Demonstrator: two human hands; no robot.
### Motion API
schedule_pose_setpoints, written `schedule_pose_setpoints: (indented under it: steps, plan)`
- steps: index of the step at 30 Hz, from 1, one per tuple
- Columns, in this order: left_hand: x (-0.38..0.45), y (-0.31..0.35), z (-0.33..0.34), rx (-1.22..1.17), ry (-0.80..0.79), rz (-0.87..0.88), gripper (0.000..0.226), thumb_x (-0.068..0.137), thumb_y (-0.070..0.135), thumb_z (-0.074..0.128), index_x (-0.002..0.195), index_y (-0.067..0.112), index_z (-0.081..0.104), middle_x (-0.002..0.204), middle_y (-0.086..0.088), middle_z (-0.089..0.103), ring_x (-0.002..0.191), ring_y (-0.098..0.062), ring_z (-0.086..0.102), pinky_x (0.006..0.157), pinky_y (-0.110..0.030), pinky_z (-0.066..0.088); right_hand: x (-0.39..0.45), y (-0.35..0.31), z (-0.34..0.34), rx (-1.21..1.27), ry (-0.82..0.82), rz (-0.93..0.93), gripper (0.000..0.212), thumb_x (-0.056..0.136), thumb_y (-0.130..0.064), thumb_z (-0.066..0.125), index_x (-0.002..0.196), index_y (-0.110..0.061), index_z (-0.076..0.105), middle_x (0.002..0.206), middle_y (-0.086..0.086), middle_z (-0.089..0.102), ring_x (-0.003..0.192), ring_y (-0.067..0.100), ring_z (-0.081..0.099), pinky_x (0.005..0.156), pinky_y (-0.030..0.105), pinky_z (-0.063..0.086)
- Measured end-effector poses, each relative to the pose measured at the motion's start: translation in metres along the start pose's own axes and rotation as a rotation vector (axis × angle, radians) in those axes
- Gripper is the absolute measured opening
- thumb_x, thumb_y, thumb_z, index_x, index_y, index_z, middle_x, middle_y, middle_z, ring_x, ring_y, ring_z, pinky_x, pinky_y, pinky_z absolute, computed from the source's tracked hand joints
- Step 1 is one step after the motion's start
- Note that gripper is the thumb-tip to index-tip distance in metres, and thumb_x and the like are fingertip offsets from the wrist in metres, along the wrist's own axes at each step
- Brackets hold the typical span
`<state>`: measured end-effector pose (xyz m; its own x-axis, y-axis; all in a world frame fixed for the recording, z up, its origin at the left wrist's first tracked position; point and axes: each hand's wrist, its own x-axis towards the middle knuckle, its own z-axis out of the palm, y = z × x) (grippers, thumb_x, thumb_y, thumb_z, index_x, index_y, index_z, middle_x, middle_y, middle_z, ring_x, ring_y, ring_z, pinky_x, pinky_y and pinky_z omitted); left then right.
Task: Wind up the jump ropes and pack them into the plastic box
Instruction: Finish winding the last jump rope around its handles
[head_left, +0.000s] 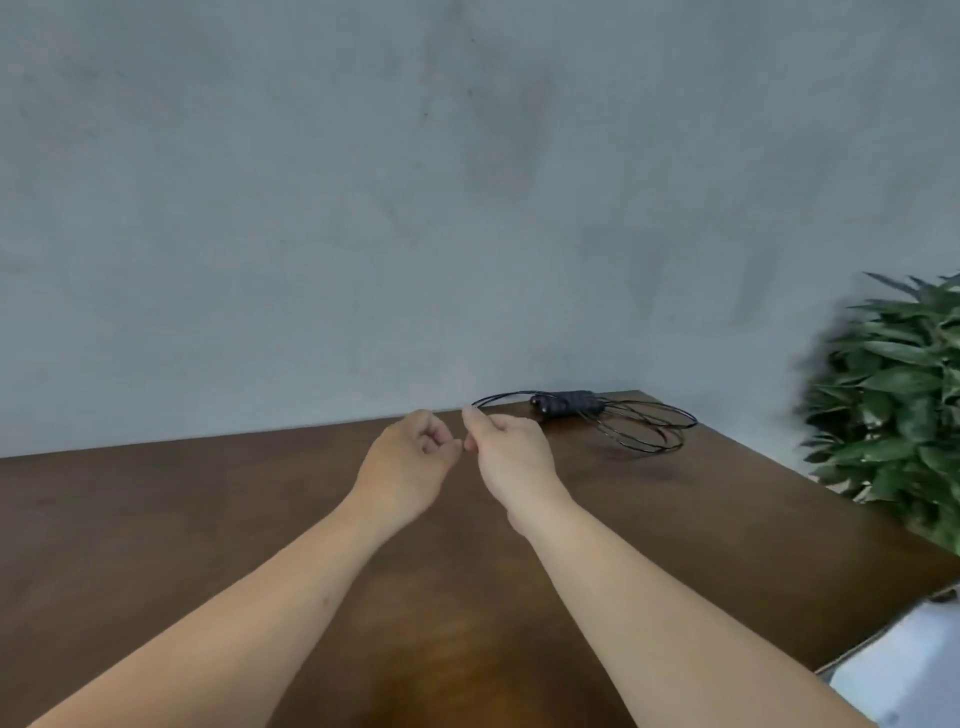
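I note the left hand (410, 457) with fingers curled and apparently holding nothing, its knuckles almost meeting the right hand (506, 447), also curled; whether the right pinches the cord I cannot tell. The wound black jump rope (587, 413) lies at two o'clock on the brown table (208, 519), a plant (893, 405) at three.
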<state>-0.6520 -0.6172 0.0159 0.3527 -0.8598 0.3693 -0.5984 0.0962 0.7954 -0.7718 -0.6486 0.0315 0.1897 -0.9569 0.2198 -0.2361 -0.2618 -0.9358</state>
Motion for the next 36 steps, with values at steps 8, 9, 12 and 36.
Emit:
schedule_pose_setpoints:
  steps: [8, 9, 12, 36]
  plan:
    - [0.057, 0.038, 0.143, 0.017, -0.083, -0.083, 0.024, 0.089, 0.028, 0.066, 0.071, 0.019, 0.053, 0.051, 0.009, 0.043, 0.041, -0.003, 0.035, 0.046, -0.022, 0.028, 0.088, 0.072, -0.129, -0.058, -0.075, 0.068, 0.036, 0.097, -0.039, 0.049, 0.075, -0.019, 0.068, 0.062, -0.007, 0.052, 0.061, 0.014, 0.047, 0.058, 0.029, 0.034]
    - [0.063, 0.037, 0.151, 0.038, -0.093, -0.099, 0.024, 0.089, 0.029, 0.066, 0.071, 0.019, 0.053, 0.053, 0.01, 0.044, 0.044, -0.005, 0.037, 0.048, -0.023, 0.028, 0.096, 0.078, -0.136, -0.058, -0.076, 0.086, 0.034, 0.097, -0.038, 0.049, 0.077, -0.02, 0.069, 0.064, -0.008, 0.053, 0.062, 0.014, 0.047, 0.058, 0.03, 0.035]
    - [0.097, 0.041, 0.181, 0.109, -0.12, -0.12, 0.023, 0.09, 0.031, 0.065, 0.072, 0.022, 0.054, 0.061, 0.009, 0.049, 0.053, -0.007, 0.044, 0.052, -0.023, 0.032, 0.135, 0.095, -0.161, -0.089, -0.083, 0.107, 0.029, 0.097, -0.036, 0.051, 0.079, -0.024, 0.069, 0.067, -0.006, 0.058, 0.062, 0.014, 0.05, 0.06, 0.031, 0.038]
    - [0.347, 0.016, 0.322, 0.901, -0.666, -0.156, 0.066, 0.094, 0.027, 0.057, 0.152, 0.014, 0.029, 0.152, -0.007, 0.037, 0.134, -0.026, 0.041, 0.108, -0.036, 0.038, 0.418, 0.203, -0.177, -0.871, -0.557, -0.099, 0.097, 0.072, -0.021, 0.08, 0.154, -0.022, 0.028, 0.155, 0.0, 0.034, 0.139, 0.024, 0.037, 0.109, 0.038, 0.04]
